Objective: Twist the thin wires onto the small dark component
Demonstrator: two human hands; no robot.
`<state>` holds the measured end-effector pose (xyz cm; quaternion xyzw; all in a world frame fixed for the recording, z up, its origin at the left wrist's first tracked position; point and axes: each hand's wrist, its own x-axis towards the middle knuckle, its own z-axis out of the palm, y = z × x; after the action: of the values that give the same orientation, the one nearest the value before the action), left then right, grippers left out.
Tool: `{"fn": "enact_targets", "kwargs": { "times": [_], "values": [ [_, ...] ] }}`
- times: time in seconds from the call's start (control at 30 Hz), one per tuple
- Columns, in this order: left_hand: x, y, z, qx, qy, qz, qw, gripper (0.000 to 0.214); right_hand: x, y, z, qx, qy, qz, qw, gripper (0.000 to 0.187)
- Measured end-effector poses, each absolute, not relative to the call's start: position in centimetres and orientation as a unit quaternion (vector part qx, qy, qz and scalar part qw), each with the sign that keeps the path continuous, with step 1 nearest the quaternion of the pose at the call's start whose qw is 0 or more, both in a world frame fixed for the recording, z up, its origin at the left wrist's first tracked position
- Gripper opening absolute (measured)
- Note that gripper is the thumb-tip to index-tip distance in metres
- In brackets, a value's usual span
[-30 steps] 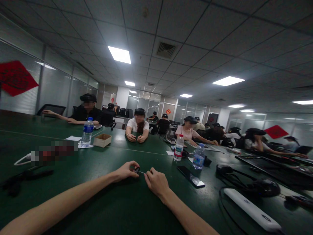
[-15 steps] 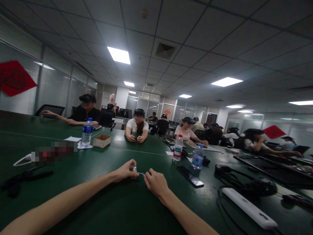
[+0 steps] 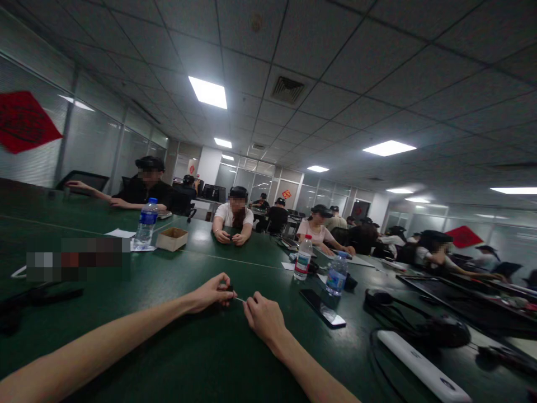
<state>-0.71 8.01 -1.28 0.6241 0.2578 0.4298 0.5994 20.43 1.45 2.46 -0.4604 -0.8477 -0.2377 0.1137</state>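
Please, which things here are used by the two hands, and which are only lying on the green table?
In use:
left hand, pinching a small dark piece
right hand, pinching a thin pale strand that runs from the piece

Lying about:
black phone
tall water bottle
shorter water bottle
cardboard box
white bar-shaped device

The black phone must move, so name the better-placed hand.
Probably right: the right hand, pinching a thin pin, lies nearer the phone; the left hand is farther, pinching a small dark piece.

Left hand, right hand, small object
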Motion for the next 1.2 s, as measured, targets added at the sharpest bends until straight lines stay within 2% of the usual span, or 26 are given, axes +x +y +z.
{"fn": "enact_targets", "kwargs": {
  "times": [0.7, 0.87, 1.03, 1.2],
  "values": [
    [-0.95, 8.16, -1.27, 0.617, 0.237, 0.431, 0.615, 0.047, 20.43, 1.18, 2.75, -0.425, -0.870, -0.218, 0.123, 0.029],
    [-1.01, 7.87, -1.01, 0.624, 0.238, 0.433, 0.606, 0.053, 20.63, 1.48, 2.60, -0.473, -0.849, -0.187, 0.142, 0.026],
    [-0.91, 7.78, -0.96, 0.654, 0.271, 0.432, 0.559, 0.045, 20.72, 1.63, 2.42, -0.524, -0.822, -0.179, 0.137, 0.032],
    [-0.93, 7.85, -1.13, 0.653, 0.271, 0.433, 0.559, 0.047, 20.70, 1.30, 2.59, -0.530, -0.825, -0.155, 0.121, 0.042]
  ]
}}
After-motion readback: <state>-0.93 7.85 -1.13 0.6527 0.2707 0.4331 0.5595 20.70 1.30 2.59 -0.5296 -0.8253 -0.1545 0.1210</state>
